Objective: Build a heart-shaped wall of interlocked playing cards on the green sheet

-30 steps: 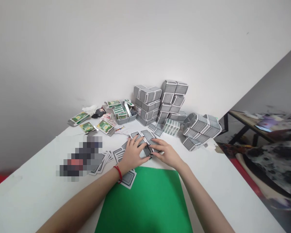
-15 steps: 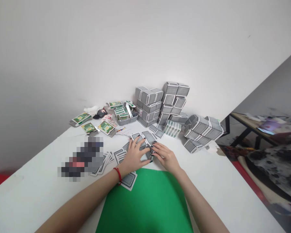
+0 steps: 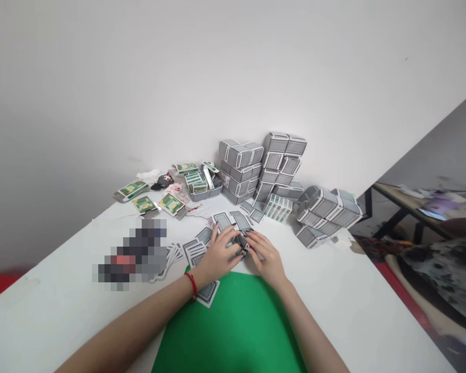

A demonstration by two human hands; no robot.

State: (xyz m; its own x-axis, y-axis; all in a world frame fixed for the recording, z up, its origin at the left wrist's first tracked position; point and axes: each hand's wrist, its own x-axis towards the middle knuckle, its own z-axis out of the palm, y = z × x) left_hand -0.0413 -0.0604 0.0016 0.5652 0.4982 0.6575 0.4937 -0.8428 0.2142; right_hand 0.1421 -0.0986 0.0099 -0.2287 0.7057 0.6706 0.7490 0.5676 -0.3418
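Observation:
Between my hands is a small grey-patterned piece that looks made of playing cards; the fingers cover most of it. My left hand, with a red cord bracelet at the wrist, is closed around its left side. On the right side, the bent fingers and thumb of my right hand press against it. Face-down playing cards lie just beyond my fingers. More cards fan out left of my left hand, and one card lies under that wrist on the green mat.
Folded-card blocks stand in stacks along the wall, beside a taller stack and a lower cluster. Green-and-yellow card boxes lie at the back left of the white table. A blurred-out item sits at the left.
My fingers have drawn closer together around the small card piece, and the left hand's fingers have curled in more. The view has shifted slightly; the stacks and loose cards look unmoved.

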